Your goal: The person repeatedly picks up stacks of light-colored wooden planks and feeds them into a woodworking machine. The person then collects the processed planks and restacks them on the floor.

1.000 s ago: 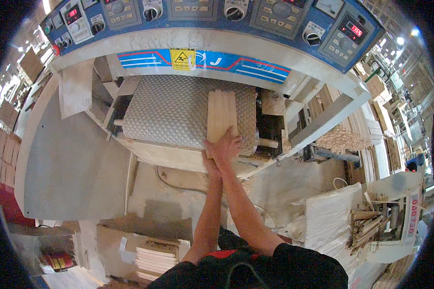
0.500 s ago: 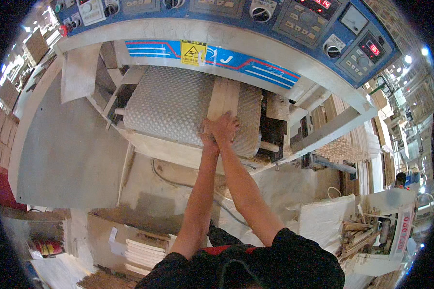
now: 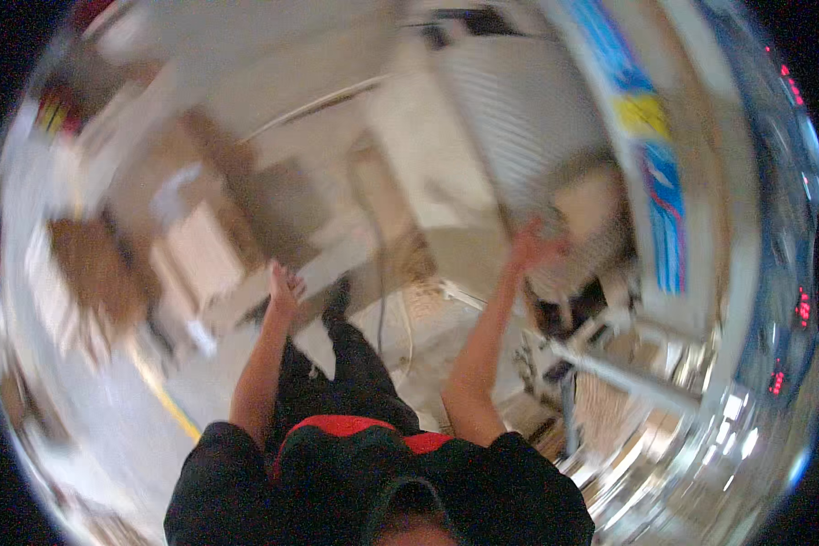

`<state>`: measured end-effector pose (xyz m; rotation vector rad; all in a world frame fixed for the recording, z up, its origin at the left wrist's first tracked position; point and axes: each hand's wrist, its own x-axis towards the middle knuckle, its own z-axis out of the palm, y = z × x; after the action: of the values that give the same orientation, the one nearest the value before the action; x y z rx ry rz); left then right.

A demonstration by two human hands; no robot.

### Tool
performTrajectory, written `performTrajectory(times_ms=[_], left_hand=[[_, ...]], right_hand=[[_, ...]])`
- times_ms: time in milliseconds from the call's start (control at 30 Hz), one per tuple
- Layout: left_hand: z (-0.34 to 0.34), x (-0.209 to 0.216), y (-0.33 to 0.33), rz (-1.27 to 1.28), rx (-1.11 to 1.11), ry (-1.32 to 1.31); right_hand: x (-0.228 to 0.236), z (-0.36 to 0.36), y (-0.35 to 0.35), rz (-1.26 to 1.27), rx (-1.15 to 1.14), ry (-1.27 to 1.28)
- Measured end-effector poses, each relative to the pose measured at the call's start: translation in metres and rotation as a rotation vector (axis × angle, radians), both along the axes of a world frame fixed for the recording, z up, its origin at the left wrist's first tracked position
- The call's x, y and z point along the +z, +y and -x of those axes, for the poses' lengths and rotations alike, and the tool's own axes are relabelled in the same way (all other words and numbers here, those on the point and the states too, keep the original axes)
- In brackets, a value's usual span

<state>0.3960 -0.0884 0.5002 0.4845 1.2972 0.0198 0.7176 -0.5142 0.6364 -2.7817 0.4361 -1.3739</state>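
The view is smeared by motion. My left hand (image 3: 287, 286) is raised in front of my body with its fingers stretched out and nothing visible in it. It is nearest to a stack of pale wooden boards (image 3: 205, 250) on its left. My right hand (image 3: 539, 246) is at the edge of the machine's textured grey belt (image 3: 528, 109), its blurred fingers looking spread. Beside its fingertips a pale wooden board (image 3: 593, 207) lies on the belt; whether they touch cannot be made out.
The machine's blue front strip with a yellow label (image 3: 642, 116) runs down the right side. Its control panel (image 3: 783, 227) with red displays lies beyond. A cable (image 3: 379, 246) hangs or lies before the machine. A yellow floor line (image 3: 168, 396) shows at the lower left.
My view has swung left, so the machine now stands at the right. My hands, together on the board before, are apart; the left one has come off toward the stack.
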Motion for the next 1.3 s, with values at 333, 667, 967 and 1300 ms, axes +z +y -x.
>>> performTrajectory(times_ms=[333,667,967,1300], left_hand=[[0.254,-0.122,0.179,-0.470,0.356,0.471],[0.264,-0.262,0.333,-1.160,-0.542,0.980],[0.223,-0.274,0.312,-1.221,-0.535,0.801],[0.152,-0.268,0.255,-1.060,-0.639,0.682]], right_hand=[[-0.161,0.327,0.387,-0.519,1.118,1.455],[-0.392,0.415,0.592,0.016,0.752,1.500],[-0.430,0.384,0.596,-0.144,0.939,1.592],[-0.427,0.391,0.601,-0.156,0.913,1.383]])
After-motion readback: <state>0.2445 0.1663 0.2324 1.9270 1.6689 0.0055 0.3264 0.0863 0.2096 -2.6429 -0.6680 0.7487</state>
